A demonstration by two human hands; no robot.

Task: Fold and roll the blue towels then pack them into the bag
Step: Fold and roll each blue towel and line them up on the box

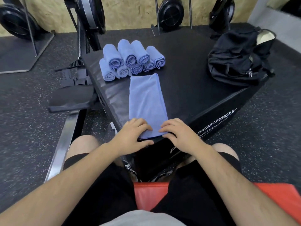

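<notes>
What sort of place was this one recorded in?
Most likely a gym: a padded box printed SOFTBOX, a speckled rubber floor, and flywheel machines standing by the wall.

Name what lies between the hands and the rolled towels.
Head view: the folded blue towel lies flat there, near end in the left hand and right hand, far end by the rolled towels.

Gym, rowing machines, speckled rubber floor
</notes>
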